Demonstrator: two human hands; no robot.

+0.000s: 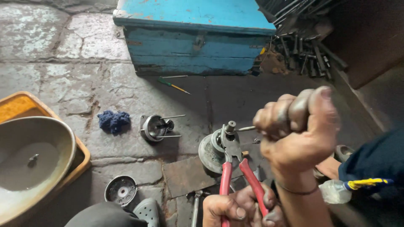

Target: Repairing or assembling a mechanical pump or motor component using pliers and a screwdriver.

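Left hand (235, 208): clamped on red pliers (235, 176), gripping rotor shaft (230, 126).
Right hand (301, 128): fisted round driver handle.
Risk: pliers may slip, rotor (212, 149) spins, knuckles hit.

Dim, soft daylight; near right hand (299, 126) motion-blurred, right side shadowed.

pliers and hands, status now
Left hand shut on red pliers, jaws on round metal part. Right hand fisted on tool handle. Nothing in the way.
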